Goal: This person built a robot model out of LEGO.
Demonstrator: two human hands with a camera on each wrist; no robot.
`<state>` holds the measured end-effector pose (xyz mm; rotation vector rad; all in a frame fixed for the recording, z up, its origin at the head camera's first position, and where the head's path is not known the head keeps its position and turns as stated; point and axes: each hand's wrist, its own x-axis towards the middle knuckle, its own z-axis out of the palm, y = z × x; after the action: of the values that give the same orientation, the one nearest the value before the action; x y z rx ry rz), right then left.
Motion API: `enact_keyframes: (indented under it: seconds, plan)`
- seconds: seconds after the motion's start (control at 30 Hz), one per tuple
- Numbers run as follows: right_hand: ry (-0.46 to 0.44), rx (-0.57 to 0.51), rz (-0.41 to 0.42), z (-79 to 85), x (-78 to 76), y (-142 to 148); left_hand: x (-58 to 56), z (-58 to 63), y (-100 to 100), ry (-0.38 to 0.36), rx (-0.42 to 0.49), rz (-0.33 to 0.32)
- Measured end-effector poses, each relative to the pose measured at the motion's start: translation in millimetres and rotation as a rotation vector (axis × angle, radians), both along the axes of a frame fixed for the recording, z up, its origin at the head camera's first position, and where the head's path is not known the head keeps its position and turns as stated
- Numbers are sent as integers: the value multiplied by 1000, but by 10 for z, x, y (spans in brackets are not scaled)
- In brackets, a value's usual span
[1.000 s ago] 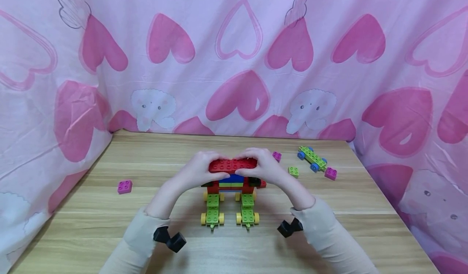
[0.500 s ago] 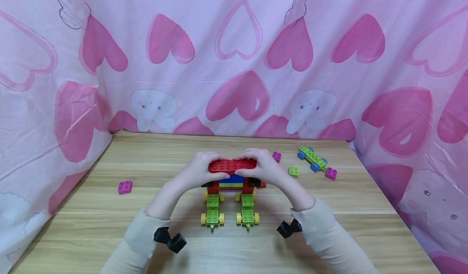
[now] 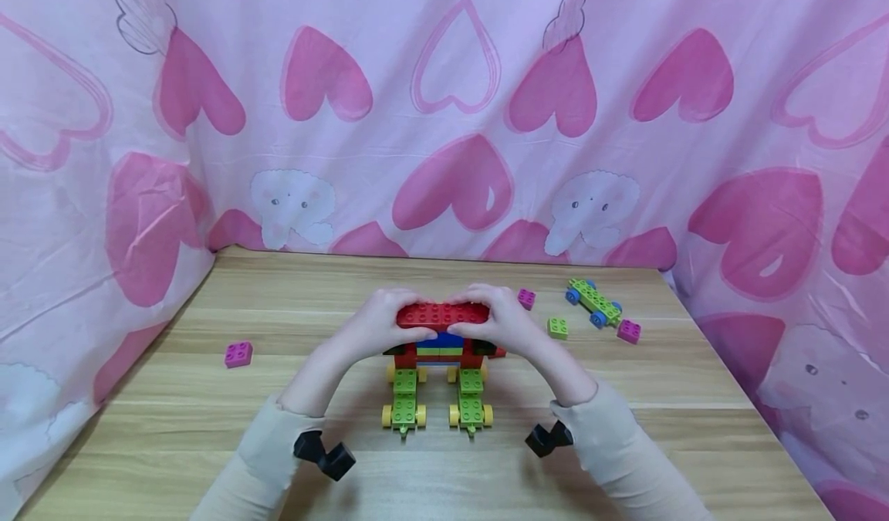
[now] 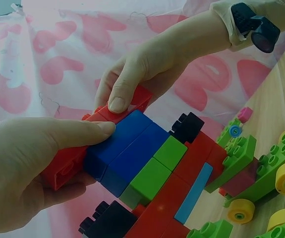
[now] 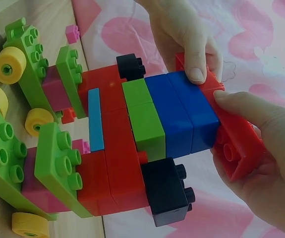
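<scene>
**Red top [image 3: 442,314] held at both ends, nothing moving**

A pink curtain [image 3: 444,65] hangs behind and beside the bench [image 3: 160,413]. The build [image 3: 439,353] stands upright on the bench, in the middle of the head view. Over the last second it and both hands have kept their places; only the view itself has shifted slightly. That suggests a steady hold or press, with no new brick being added.

The left hand [image 3: 375,324] grips the left end of the red top, thumb on the near side, fingers behind; the right hand [image 3: 505,319] does the same at the right end. The red top's long axis runs left to right, across the build. It touches the blue bricks [image 4: 127,139] below; whether it is fully seated I cannot tell.

Under the build, the left base [image 3: 403,409] and right base [image 3: 471,409] lie parallel, long axes running near to far, hitches pointing toward the person. Black bricks [image 5: 166,191] jut out at the sides.

Well off to the right lies a green car [image 3: 594,302] on blue wheels, near a lime brick [image 3: 558,327]. A magenta brick [image 3: 238,354] lies alone at left.
</scene>
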<state>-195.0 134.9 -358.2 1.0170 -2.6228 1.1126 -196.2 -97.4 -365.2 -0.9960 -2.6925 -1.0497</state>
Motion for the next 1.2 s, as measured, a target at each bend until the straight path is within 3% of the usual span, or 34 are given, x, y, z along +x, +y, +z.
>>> enact_keyframes:
  seconds: [0.2, 0.7, 0.93, 1.1, 1.2]
  plan:
    - [15, -19, -8, -31, 5, -7, 4, -4, 3, -11, 5, 3]
    - [-80, -19, -45, -12, 18, 1, 15, -17, 3, -19, 2, 11]
    - [-83, -1, -40, 9, 12, 6, -4, -21, -36, 42, -16, -39]
    - [-84, -7, -40, 7, 18, 6, -20, 7, -127, 81, 30, -94]
    - [-87, -11, -50, -11, 20, 13, -22, 35, -208, 104, 68, -93]
